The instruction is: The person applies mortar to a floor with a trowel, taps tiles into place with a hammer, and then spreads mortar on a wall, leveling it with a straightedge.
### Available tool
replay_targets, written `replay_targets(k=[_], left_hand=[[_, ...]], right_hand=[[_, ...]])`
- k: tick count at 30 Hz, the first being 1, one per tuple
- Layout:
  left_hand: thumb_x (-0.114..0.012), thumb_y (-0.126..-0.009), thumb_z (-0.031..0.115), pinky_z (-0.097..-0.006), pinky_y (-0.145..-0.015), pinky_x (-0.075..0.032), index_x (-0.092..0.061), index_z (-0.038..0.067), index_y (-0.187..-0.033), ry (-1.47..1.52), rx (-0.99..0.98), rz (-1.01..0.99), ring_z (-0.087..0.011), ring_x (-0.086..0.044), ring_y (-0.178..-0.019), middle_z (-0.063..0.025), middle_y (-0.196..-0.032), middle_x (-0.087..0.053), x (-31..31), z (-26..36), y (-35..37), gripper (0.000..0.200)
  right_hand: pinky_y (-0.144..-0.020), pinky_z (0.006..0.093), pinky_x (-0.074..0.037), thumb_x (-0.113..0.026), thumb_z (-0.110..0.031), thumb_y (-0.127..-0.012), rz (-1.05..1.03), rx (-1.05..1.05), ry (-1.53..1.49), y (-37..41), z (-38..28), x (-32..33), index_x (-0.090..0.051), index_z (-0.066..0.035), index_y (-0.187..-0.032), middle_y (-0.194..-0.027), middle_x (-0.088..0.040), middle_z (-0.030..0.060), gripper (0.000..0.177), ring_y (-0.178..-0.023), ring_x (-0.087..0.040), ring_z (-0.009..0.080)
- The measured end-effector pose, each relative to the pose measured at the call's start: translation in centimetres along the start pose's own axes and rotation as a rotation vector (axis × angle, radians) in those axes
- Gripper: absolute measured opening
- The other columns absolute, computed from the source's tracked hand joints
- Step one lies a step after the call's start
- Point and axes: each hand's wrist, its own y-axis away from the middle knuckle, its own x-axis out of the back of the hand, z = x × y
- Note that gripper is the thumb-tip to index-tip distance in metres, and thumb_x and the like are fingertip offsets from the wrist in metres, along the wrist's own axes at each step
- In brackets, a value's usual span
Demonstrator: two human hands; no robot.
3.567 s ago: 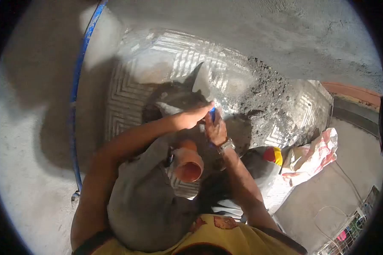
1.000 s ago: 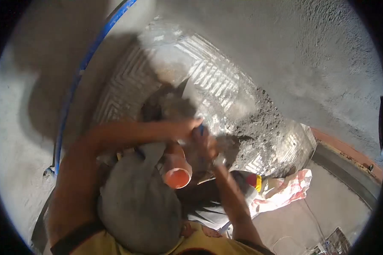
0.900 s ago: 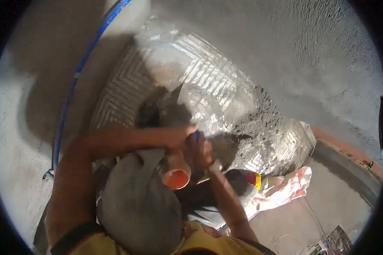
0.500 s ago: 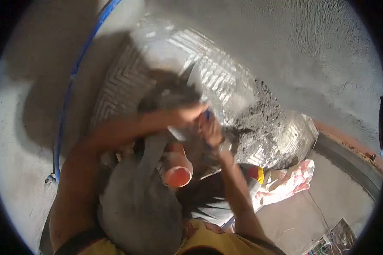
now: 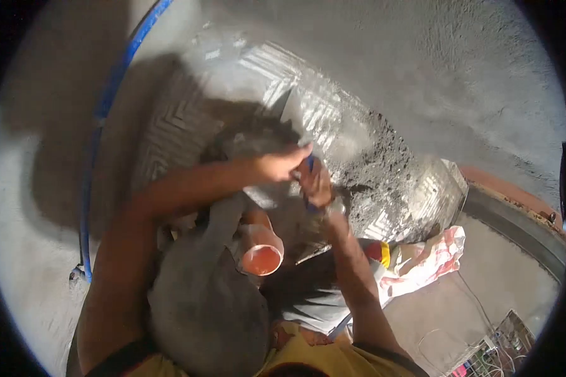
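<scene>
My right hand (image 5: 316, 188) is wrapped round the blue handle (image 5: 309, 164) of what looks like a trowel. A thin grey pointed blade shape (image 5: 291, 108) shows just beyond my hands, against the patterned sheet. My left hand (image 5: 282, 164) is right beside the handle, thumb stretched along its upper end; its other fingers are blurred and partly hidden, so I cannot tell their grip. Dark wet mortar (image 5: 258, 132) lies beyond my left wrist. Closer to my body, an orange pipe (image 5: 262, 242) with a pale rim stands between my knees.
Loose grey mortar (image 5: 383, 169) is spread on the shiny patterned sheet (image 5: 434, 195). A blue hose or conduit (image 5: 93, 163) runs along the left. To the right lies a white and red sack (image 5: 421, 261). A box with wires (image 5: 509, 342) is at the lower right.
Both hands have shifted slightly upward in view, staying together at the blue handle. The camera view has moved a little.
</scene>
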Motion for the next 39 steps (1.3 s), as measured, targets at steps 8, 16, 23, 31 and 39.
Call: replay_targets(k=[8,16,23,31,39], left_hand=[[-0.037,-0.097,0.054,-0.0368,-0.084,-0.044,-0.062,0.009,-0.093,0.167,0.083,-0.199,-0.0195,-0.060,-0.074,-0.0041,-0.085,-0.065,2.7,-4.4,-3.5,0.051],[-0.026,-0.098,0.054,-0.0377,-0.068,-0.048,-0.062,0.006,-0.090,0.234,0.260,0.138,-0.0208,-0.060,-0.072,-0.0077,-0.078,-0.065,-0.9,-7.2,-1.9,0.060],[-0.026,-0.097,0.057,-0.0302,-0.074,-0.044,-0.062,0.007,-0.089,0.259,0.009,-0.105,-0.0176,-0.057,-0.081,-0.0043,-0.081,-0.061,1.1,-1.6,-5.0,0.062],[-0.020,-0.100,0.053,-0.0332,-0.075,-0.043,-0.062,0.008,-0.092,-0.122,-0.143,-0.224,-0.0177,-0.059,-0.083,-0.0069,-0.086,-0.063,-0.7,-2.2,-3.1,0.062],[-0.020,-0.098,0.057,-0.0299,-0.081,-0.043,-0.064,0.007,-0.095,-0.123,0.175,0.032,-0.0138,-0.056,-0.085,-0.0029,-0.093,-0.064,-2.2,-7.0,-1.9,0.066]], right_hand=[[-0.055,0.0340,-0.047,-0.045,-0.020,-0.093,-0.340,-0.264,-0.766,0.6,1.1,-1.1,-0.054,-0.008,-0.123,-0.090,-0.058,0.0119,0.033,-0.068,-0.057,0.0218],[-0.055,0.0340,-0.049,-0.051,-0.019,-0.090,-0.297,-0.285,-0.422,-0.9,-2.0,4.5,-0.058,-0.007,-0.117,-0.103,-0.062,0.0186,0.031,-0.069,-0.061,0.0244],[-0.059,0.0335,-0.048,-0.054,-0.026,-0.089,-0.151,-0.160,-0.450,-1.4,2.3,-2.4,-0.044,-0.004,-0.132,-0.109,-0.057,0.0129,0.050,-0.077,-0.058,0.0249],[-0.065,0.0403,-0.051,-0.053,-0.016,-0.086,-0.223,-0.012,-0.234,3.1,2.8,1.0,-0.047,0.002,-0.128,-0.108,-0.059,0.0192,0.047,-0.080,-0.060,0.0318],[-0.065,0.0470,-0.048,-0.055,-0.018,-0.087,-0.714,-0.428,-0.590,1.9,-0.1,4.5,-0.056,0.000,-0.114,-0.096,-0.062,0.0191,0.033,-0.073,-0.061,0.0297]])
